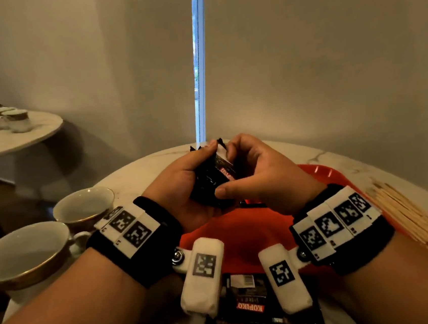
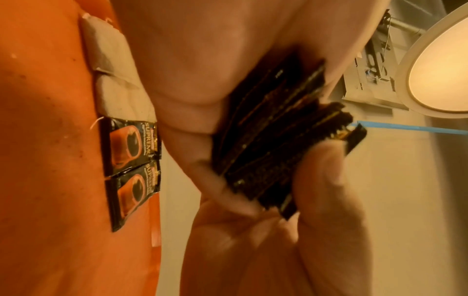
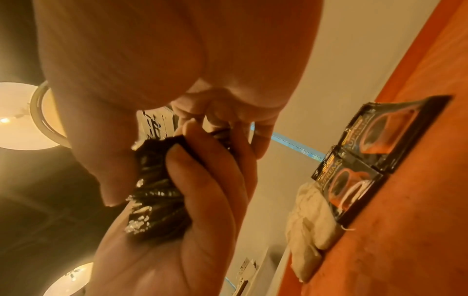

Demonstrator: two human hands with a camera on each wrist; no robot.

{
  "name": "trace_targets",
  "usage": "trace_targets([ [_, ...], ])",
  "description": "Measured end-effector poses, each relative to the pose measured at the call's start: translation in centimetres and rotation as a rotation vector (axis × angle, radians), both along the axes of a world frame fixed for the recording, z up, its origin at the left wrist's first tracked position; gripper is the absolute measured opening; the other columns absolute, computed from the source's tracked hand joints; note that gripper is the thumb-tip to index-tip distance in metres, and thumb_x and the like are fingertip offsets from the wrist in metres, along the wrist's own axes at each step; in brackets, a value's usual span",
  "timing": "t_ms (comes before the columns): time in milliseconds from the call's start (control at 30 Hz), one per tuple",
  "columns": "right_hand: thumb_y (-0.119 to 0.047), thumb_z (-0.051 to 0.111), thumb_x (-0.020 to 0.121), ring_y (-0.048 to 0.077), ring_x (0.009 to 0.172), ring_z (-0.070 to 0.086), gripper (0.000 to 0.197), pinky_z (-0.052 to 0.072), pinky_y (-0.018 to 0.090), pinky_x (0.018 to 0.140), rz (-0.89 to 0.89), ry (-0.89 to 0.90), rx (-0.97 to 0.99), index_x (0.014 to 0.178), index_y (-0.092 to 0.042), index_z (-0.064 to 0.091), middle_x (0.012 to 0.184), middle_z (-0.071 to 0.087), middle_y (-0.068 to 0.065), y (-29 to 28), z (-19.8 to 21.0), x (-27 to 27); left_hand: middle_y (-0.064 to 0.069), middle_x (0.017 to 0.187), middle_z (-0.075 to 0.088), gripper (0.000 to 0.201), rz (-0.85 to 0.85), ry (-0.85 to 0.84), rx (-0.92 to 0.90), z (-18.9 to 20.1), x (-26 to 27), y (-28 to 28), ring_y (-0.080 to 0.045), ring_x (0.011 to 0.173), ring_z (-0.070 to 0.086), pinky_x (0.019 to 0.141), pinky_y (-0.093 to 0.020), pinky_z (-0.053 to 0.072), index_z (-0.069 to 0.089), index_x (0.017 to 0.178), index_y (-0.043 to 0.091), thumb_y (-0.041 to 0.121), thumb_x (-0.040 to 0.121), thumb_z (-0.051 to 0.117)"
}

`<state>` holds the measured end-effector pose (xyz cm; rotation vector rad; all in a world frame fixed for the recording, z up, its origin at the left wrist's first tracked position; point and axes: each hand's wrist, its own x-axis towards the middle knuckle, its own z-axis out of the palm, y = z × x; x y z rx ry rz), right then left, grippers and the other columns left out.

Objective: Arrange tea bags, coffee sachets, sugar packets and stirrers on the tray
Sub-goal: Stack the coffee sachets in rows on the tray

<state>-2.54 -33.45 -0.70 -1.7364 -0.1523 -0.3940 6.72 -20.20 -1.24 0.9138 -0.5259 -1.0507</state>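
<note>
Stack of black coffee sachets (image 1: 213, 180) held up above the red tray (image 1: 241, 235), between both hands, over the middle of the round marble table (image 1: 135, 175). Left hand (image 1: 181, 186) cups the stack from below and the left side, fingers curled round it; grip clamped on the stack. Right hand (image 1: 259, 175) pinches the stack's top and near edge w/ thumb and fingertips; grip also clamped on it. Left wrist view: many sachet edges fanned betw. the fingers (image 2: 326, 180), blurred.

On the tray: two coffee sachets w/ a cup picture (image 2: 131, 158) lie flat, end to end, touching. Right next to them two tea bags (image 2: 113, 70), also in a row, at the tray's edge.

Near edge of tray, close to the person: more black sachets (image 1: 252, 313), loose pile, partly hidden by wrist gear.

Right of tray: wooden stirrers (image 1: 411, 217) lying on the table, bunched, just beside the tray rim.

Left of tray: two white cups w/ gold bands (image 1: 56, 231), on the table, close together.

Far left: second round table (image 1: 20, 140) w/ small jars, well apart.
</note>
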Motion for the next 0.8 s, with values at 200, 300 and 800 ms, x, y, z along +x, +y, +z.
trace_targets([
  [200,0.002,0.084,0.056,0.024,0.086,0.067,0.057,0.06,0.045,0.076,0.023,0.038,-0.022,0.093,-0.017,0.045,0.092,0.063,0.009,-0.9,0.2,-1.1,-0.014,0.095,0.069,0.053,-0.025,0.086,-0.061,-0.3,-0.1,-0.3,-0.027,0.078,0.069,0.07,-0.039,0.059,0.072,0.098,0.008,0.054,0.09,0.046],
  [300,-0.009,0.091,0.049,0.028,0.089,0.065,0.07,0.057,0.057,0.081,0.016,0.043,-0.097,0.097,-0.015,0.041,0.1,0.059,0.018,-0.4,0.4,-1.4,-0.017,0.101,0.073,0.053,-0.056,0.118,-0.118,-0.3,-0.7,-0.5,-0.03,0.084,0.073,0.073,-0.041,0.06,0.078,0.096,0.005,0.044,0.094,0.042],
  [800,-0.002,0.089,0.057,0.027,0.086,0.069,0.06,0.06,0.051,0.077,-0.034,0.0,-0.205,0.095,-0.017,0.046,0.094,0.063,0.009,-0.1,0.5,-1.6,-0.008,0.09,0.068,0.032,-0.083,-0.033,-0.029,0.4,-1.4,0.3,-0.02,0.074,0.067,0.065,-0.033,0.053,0.064,0.106,0.015,0.037,0.088,0.049],
])
